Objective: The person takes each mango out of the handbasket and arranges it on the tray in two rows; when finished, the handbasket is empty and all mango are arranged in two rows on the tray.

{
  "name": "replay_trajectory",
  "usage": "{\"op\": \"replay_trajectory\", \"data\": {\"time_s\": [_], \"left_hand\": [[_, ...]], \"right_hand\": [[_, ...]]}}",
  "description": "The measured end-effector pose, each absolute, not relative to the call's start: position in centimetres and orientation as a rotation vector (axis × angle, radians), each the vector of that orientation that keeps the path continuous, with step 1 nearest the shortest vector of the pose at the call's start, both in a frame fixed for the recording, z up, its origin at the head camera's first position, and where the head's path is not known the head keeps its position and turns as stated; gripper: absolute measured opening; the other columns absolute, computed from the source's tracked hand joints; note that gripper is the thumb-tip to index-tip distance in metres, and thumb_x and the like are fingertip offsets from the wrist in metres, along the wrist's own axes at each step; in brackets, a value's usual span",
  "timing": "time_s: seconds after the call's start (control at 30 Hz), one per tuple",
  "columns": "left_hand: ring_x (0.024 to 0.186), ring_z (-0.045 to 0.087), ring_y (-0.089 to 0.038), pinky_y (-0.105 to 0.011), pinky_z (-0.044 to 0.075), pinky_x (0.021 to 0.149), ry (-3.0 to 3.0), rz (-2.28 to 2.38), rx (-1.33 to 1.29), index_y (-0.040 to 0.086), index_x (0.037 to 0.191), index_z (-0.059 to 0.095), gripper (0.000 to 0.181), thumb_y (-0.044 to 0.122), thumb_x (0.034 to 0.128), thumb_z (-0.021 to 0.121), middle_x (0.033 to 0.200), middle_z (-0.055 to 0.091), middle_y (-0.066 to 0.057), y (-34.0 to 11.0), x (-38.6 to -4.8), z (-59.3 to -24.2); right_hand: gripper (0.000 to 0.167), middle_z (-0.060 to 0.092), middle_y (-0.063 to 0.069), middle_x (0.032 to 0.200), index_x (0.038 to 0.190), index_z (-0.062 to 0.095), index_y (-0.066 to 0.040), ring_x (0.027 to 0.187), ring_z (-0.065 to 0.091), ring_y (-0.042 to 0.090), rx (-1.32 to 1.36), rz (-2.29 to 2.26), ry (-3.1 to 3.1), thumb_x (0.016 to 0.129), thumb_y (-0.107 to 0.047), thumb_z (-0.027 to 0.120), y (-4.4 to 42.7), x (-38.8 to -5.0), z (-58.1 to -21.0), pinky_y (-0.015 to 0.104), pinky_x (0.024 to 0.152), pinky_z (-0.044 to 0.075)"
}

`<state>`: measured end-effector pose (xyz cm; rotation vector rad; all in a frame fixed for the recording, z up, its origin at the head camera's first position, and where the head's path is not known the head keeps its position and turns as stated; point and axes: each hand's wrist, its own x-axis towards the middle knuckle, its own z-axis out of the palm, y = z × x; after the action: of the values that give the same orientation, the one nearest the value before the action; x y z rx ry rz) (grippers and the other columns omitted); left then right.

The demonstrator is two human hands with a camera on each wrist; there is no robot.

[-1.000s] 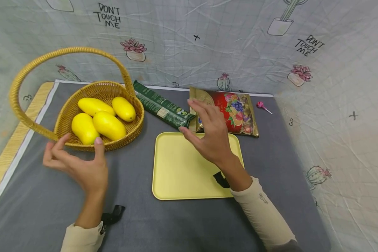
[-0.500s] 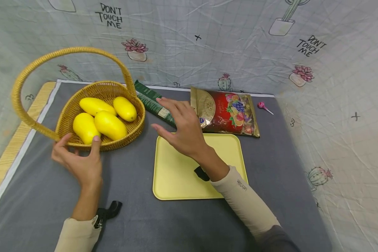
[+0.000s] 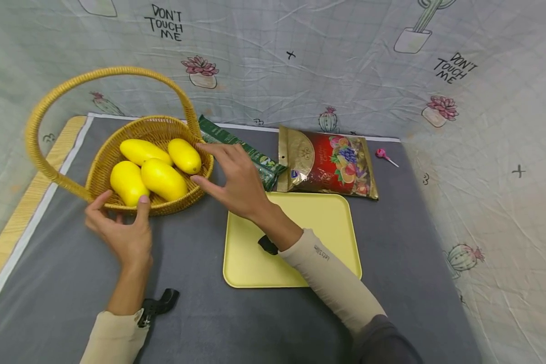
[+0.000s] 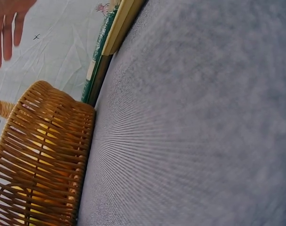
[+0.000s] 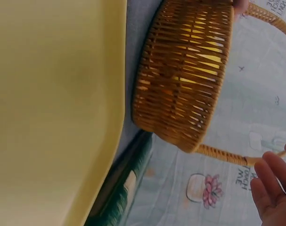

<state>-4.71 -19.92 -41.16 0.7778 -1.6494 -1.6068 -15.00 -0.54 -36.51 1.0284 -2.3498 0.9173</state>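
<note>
A yellow wicker basket (image 3: 173, 207) with a tall arched handle stands at the left of the table in the head view, several yellow mangoes (image 3: 164, 179) lying in it. At its near rim is my left hand (image 3: 123, 235), thumb and fingers spread apart; the fingertips seem to touch the rim near the foot of the handle. My right hand (image 3: 241, 187) reaches over the tray to the basket's right side, thumb and fingers apart, holding nothing. Contact between its fingertips and the rim cannot be made out. Both wrist views show the basket's woven side (image 4: 44, 155) close up.
A pale yellow tray (image 3: 255, 263) lies mid-table under my right forearm. Behind it are a green packet (image 3: 266, 167), partly hidden by my right hand, and a red and gold candy bag (image 3: 327, 162). A pink lollipop (image 3: 382, 153) lies at the far right. A printed cloth hangs behind.
My right hand has moved left from over the tray and candy bag to the basket's right side. My left hand has closed up to the basket's near rim. The basket stays in place.
</note>
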Motion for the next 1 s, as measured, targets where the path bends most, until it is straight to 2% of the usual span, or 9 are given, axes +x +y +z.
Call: {"op": "replay_trajectory", "data": {"time_s": [0.2, 0.37, 0.53, 1.0], "left_hand": [[0.139, 0.028, -0.011, -0.037, 0.023, 0.119, -1.641, -1.604, 0.767, 0.02, 0.131, 0.046, 0.057, 0.012, 0.0827, 0.076, 0.141, 0.028, 0.001, -20.0, -4.8, -41.2], [0.14, 0.027, -0.011, -0.037, 0.024, 0.119, -1.647, -1.59, 0.766, 0.02, 0.131, 0.047, 0.057, 0.012, 0.0824, 0.076, 0.14, 0.028, 0.002, -20.0, -4.8, -41.3], [0.14, 0.028, -0.01, -0.037, 0.025, 0.118, -1.661, -1.575, 0.754, 0.02, 0.131, 0.047, 0.057, 0.014, 0.0823, 0.076, 0.141, 0.028, 0.002, -20.0, -4.7, -41.4], [0.139, 0.029, -0.011, -0.038, 0.026, 0.117, -1.665, -1.564, 0.753, 0.02, 0.131, 0.047, 0.056, 0.014, 0.0831, 0.075, 0.141, 0.028, 0.001, -19.9, -4.6, -41.5]], "right_hand": [[0.058, 0.063, -0.002, 0.133, 0.139, 0.056, -0.02, 0.118, 0.054, 0.014, 1.0, 0.986, -2.452, 0.09, -0.047, 0.069, -2.7, -16.1, -37.5, 0.026, 0.098, 0.044], [0.057, 0.06, -0.001, 0.137, 0.14, 0.055, -0.021, 0.128, 0.052, 0.014, 0.971, 1.001, -2.575, 0.09, -0.044, 0.07, -4.6, -17.2, -38.3, 0.027, 0.107, 0.043], [0.058, 0.059, -0.002, 0.142, 0.141, 0.054, -0.021, 0.133, 0.052, 0.014, 0.936, 0.972, -2.683, 0.09, -0.042, 0.071, -6.1, -18.3, -38.7, 0.028, 0.111, 0.042], [0.061, 0.059, -0.001, 0.14, 0.14, 0.056, -0.021, 0.129, 0.056, 0.016, 0.856, 0.746, -2.89, 0.086, -0.041, 0.076, -9.0, -20.1, -38.8, 0.03, 0.104, 0.048]]}}
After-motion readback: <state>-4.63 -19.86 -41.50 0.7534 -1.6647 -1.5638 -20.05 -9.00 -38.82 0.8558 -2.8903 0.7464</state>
